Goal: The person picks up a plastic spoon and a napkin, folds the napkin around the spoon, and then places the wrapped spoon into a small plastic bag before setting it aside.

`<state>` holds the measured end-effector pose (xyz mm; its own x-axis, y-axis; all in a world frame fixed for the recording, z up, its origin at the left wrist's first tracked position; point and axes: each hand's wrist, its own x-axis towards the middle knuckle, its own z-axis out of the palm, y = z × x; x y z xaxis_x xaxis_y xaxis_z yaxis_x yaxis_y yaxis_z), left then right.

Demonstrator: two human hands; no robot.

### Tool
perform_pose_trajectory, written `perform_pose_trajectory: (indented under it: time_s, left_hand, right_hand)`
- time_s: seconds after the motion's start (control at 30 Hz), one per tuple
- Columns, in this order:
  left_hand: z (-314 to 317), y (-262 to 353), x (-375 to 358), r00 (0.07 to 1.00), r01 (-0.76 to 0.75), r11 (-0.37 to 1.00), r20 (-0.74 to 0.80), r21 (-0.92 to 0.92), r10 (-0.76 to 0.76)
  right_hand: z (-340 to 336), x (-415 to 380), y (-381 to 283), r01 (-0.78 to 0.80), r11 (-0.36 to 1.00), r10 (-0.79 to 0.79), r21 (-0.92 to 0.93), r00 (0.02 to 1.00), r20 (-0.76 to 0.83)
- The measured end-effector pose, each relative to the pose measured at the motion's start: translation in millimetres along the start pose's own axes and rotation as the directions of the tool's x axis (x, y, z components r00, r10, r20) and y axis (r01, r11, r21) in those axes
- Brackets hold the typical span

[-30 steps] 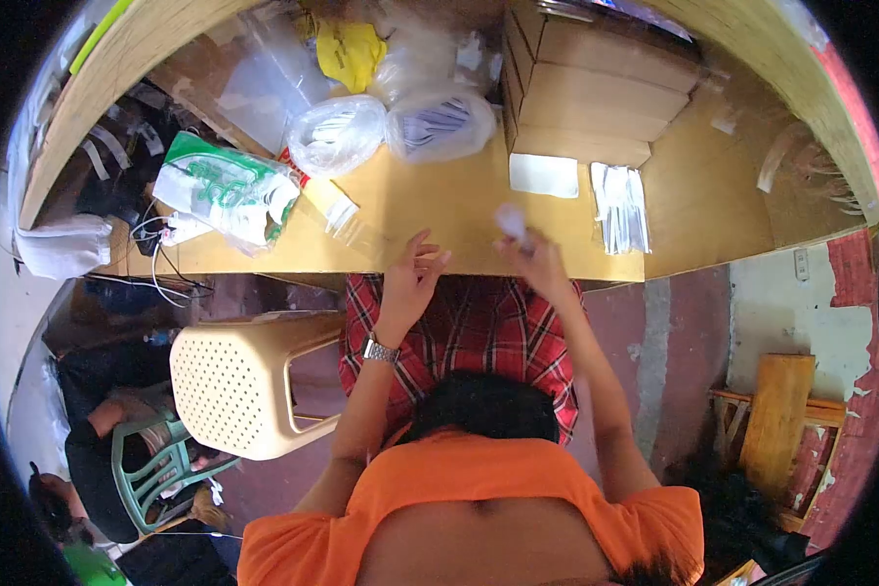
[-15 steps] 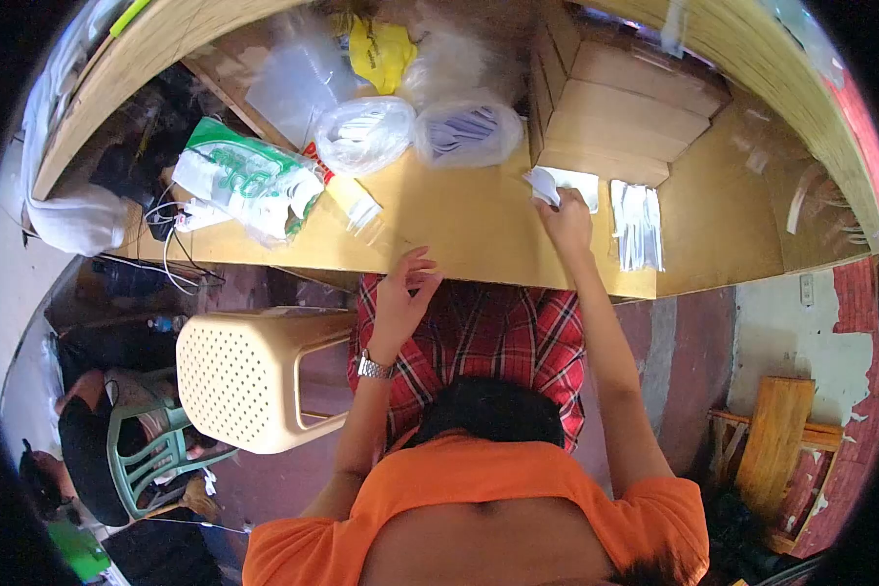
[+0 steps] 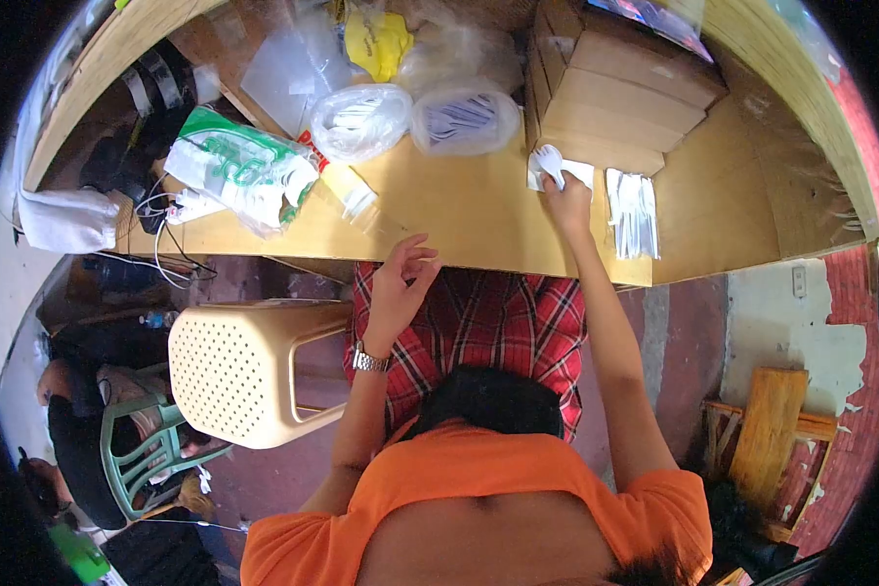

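Note:
My right hand (image 3: pixel 568 202) is closed around the handle of a white plastic fork (image 3: pixel 550 159), its broad head pointing away from me. Beneath the fork and fingertips lies a small white sheet (image 3: pixel 580 174), partly hidden by the hand. Just right of that hand, a row of slim white wrapped packets (image 3: pixel 633 217) lies on the cardboard-covered table. My left hand (image 3: pixel 400 285) hovers by the table's front edge, fingers loosely curled and apart, with nothing in it. Two clear-bagged tubs, one with white utensils (image 3: pixel 361 119) and one with white-lilac utensils (image 3: pixel 466 121), stand ahead.
A green-and-white plastic bag (image 3: pixel 232 166) and a clear-and-yellow packet (image 3: pixel 350 189) lie on the left. Cardboard boxes (image 3: pixel 625 98) stand behind my right hand. A yellow bag (image 3: pixel 377 45) is at the back. Below the table edge is a cream stool (image 3: pixel 249 376). Another person sits at far left.
The fork in my right hand has turned so its head shows clearly above the fingers. My left hand stays nearly in place. The whole view has shifted slightly.

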<state>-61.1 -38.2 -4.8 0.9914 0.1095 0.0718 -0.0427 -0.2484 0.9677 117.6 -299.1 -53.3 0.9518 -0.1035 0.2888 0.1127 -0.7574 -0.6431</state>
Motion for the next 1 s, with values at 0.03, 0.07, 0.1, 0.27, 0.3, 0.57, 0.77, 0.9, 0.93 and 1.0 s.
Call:
perform_pose_trajectory:
  time_s: [0.03,0.07,0.1,0.27,0.3,0.57,0.77,0.9,0.93,1.0]
  left_hand:
    - [0.4,1.1,-0.6,1.000,0.006,1.000,0.002,-0.007,-0.006]
    - [1.0,1.7,-1.5,1.000,0.013,1.000,0.004,-0.014,-0.013]
    - [2.1,1.7,-2.0,1.000,0.024,1.000,0.004,-0.016,-0.024]
    - [13.5,-7.8,-7.7,0.998,0.047,0.995,0.040,-0.092,-0.043]
    - [18.4,-12.5,-10.7,0.997,0.048,0.995,0.061,-0.084,-0.043]
    - [81.9,-6.5,-35.7,0.841,0.013,0.999,0.541,-0.040,0.010]
    - [109.1,-5.6,-75.1,0.463,-0.039,0.999,0.886,0.033,-0.011]
    - [108.0,-16.8,-75.1,0.439,0.190,0.981,0.898,-0.050,-0.040]
    - [106.3,-23.6,-74.7,0.445,0.235,0.969,0.895,-0.080,-0.034]
    - [100.4,-38.7,-69.9,0.397,0.592,0.798,0.903,-0.117,-0.162]
  right_hand:
    - [4.4,0.8,5.6,0.014,1.000,-0.014,0.010,0.999,-0.046]
    - [7.5,1.0,11.9,-0.025,0.998,0.026,0.057,0.999,-0.027]
    - [10.2,1.9,17.7,-0.063,0.993,0.064,0.105,0.998,-0.007]
    - [31.1,8.1,48.3,-0.263,0.741,0.199,0.618,0.965,0.172]
    - [29.4,5.6,47.4,-0.290,0.727,0.198,0.622,0.957,0.214]
    - [15.0,-8.0,5.4,-0.255,0.908,0.259,0.332,0.965,0.032]
    - [24.1,-21.3,-10.2,-0.059,0.998,0.060,0.014,0.992,-0.111]
    - [27.6,-26.8,-9.4,-0.059,0.998,0.058,-0.001,0.994,-0.097]
    - [29.0,-29.8,-10.0,-0.057,0.998,0.056,-0.007,0.994,-0.096]
    - [27.2,-27.7,-13.3,-0.050,0.998,0.047,-0.023,0.994,-0.102]
